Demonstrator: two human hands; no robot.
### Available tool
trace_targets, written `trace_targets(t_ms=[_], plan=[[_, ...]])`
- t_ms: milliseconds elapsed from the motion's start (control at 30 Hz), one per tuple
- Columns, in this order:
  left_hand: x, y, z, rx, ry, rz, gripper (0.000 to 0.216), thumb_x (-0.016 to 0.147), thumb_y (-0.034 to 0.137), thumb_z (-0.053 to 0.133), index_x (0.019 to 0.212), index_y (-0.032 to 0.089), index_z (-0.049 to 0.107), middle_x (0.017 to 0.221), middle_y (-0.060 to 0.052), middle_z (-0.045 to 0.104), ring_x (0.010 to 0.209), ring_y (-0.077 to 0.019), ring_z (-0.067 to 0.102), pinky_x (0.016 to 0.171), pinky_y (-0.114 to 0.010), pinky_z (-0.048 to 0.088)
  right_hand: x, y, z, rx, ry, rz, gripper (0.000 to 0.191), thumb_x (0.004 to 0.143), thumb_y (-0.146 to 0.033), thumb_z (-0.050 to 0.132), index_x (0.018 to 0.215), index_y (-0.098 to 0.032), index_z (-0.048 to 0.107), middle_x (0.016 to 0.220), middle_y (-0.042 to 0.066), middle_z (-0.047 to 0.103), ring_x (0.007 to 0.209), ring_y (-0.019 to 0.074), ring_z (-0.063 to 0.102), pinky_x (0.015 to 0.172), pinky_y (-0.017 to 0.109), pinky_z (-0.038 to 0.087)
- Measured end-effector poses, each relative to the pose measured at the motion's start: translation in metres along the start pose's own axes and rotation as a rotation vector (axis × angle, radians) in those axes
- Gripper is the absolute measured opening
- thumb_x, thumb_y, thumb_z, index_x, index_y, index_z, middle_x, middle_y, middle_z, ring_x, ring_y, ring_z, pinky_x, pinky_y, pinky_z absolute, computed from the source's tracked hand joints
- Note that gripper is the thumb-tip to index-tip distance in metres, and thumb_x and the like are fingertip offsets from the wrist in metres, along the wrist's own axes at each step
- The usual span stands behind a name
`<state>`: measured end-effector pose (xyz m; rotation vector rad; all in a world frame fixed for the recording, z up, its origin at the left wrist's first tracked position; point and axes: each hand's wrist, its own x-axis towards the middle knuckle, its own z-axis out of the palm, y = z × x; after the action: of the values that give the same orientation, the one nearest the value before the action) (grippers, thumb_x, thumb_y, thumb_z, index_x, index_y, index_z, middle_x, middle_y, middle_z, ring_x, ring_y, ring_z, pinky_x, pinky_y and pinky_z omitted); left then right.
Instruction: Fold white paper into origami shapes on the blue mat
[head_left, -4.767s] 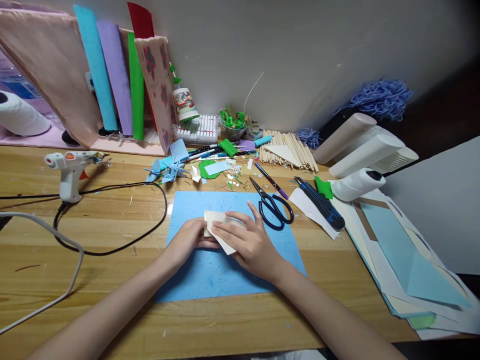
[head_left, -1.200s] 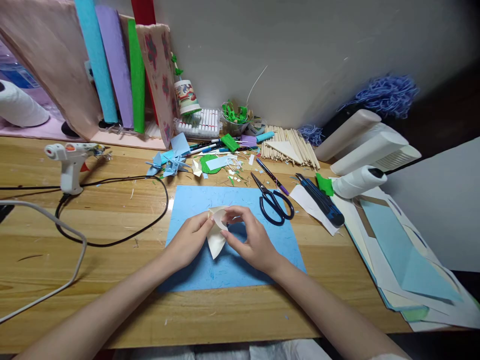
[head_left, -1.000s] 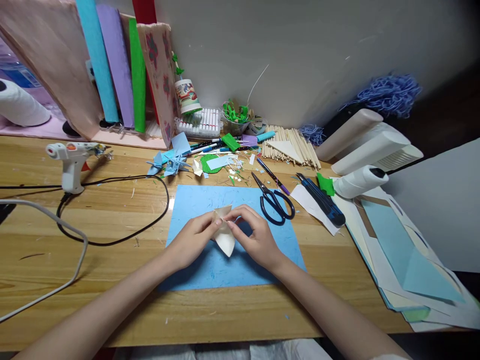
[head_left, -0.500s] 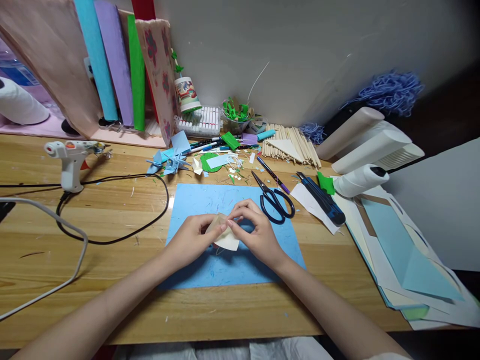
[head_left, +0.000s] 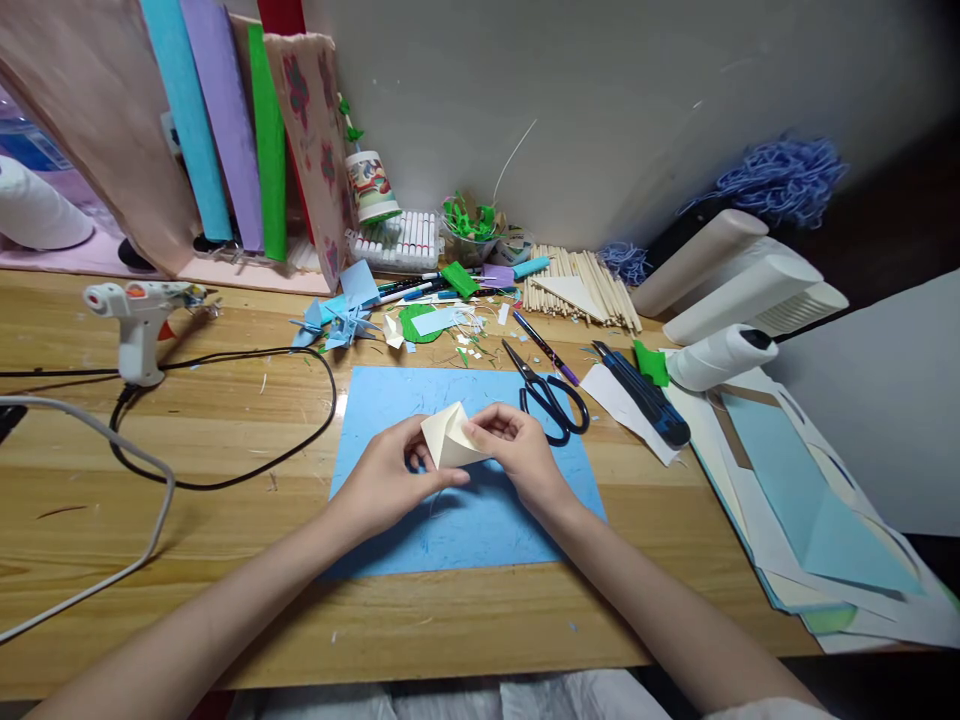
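1. And there's the turn! Half a second ago the folded paper (head_left: 450, 440) sat pinched under both thumbs with one flap drooping to the near right; here its creased, diamond-like face shows instead.
2. The left hand (head_left: 386, 475) has changed its hold: that thumb, earlier pressed on the paper, stretches out straight to the right along the near edge.
3. The right hand (head_left: 521, 450) keeps its place on the right side, its thumb laid over the face and its fingers curled behind.
4. So both hands are grasping the folded paper: the left loosely, fingers at the left edge, and the right in a firmer-looking pinch. The piece lies between them, up off the blue sheet (head_left: 450, 535).
5. Look at that material: cream, matte and stiff, with crisp diagonal creases, one corner pointing far and a raised triangular flap near the right thumb.
6. Underneath, the blue sheet is flat and rectangular, streaked with darker scuffs, on a bench (head_left: 420, 630) of glossy, striped wood grain.
7. To the far right of the paper, black-handled scissors (head_left: 534, 380) lie partly on the blue sheet, slim metal blades pointing far left, beside a slender dark marker (head_left: 546, 350) with a purple end.
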<state>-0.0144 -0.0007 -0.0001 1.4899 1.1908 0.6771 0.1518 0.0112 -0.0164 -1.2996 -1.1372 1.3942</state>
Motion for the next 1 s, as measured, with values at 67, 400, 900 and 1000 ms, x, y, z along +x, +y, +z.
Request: trace_targets(t_ms=[67,400,900,1000], plan=[[0.000,-0.003,0.001,0.005,0.006,0.002,0.029,0.069,0.036,0.064,0.087,0.015,0.058,0.070,0.001,0.055,0.062,-0.0118,0.045,0.055,-0.022,0.035,0.000,0.001,0.001,0.035,-0.023,0.018,0.018,0.061,-0.028,0.069,0.066,-0.015,0.058,0.063,-0.001,0.058,0.057,0.0110,0.054,0.053,0.022,0.045],[0.002,-0.005,-0.002,-0.159,-0.011,-0.092,0.028,0.076,0.032,0.054,0.095,0.012,0.059,0.077,-0.006,0.066,0.069,-0.0172,0.058,0.058,-0.024,0.040,-0.002,-0.003,0.003,0.080,-0.064,0.001,0.023,0.074,-0.038,0.058,0.069,-0.016,0.055,0.066,-0.001,0.054,0.061,0.0107,0.054,0.056,0.022,0.047],[0.002,0.002,-0.009,-0.058,0.087,-0.023,0.033,0.078,0.041,0.050,0.061,0.014,0.055,0.056,0.004,0.044,0.056,-0.0101,0.039,0.052,-0.021,0.029,-0.004,-0.006,0.001,0.006,-0.272,0.011,0.021,0.070,-0.033,0.065,0.066,-0.014,0.060,0.056,-0.002,0.057,0.051,0.0088,0.052,0.052,0.021,0.043],[0.004,0.001,-0.011,-0.162,0.084,-0.060,0.035,0.077,0.042,0.051,0.056,0.014,0.050,0.055,0.004,0.043,0.055,-0.0098,0.039,0.054,-0.021,0.029,-0.004,-0.006,0.001,0.095,-0.348,0.058,0.021,0.069,-0.033,0.066,0.069,-0.013,0.062,0.059,-0.001,0.060,0.052,0.0088,0.055,0.054,0.021,0.045]])
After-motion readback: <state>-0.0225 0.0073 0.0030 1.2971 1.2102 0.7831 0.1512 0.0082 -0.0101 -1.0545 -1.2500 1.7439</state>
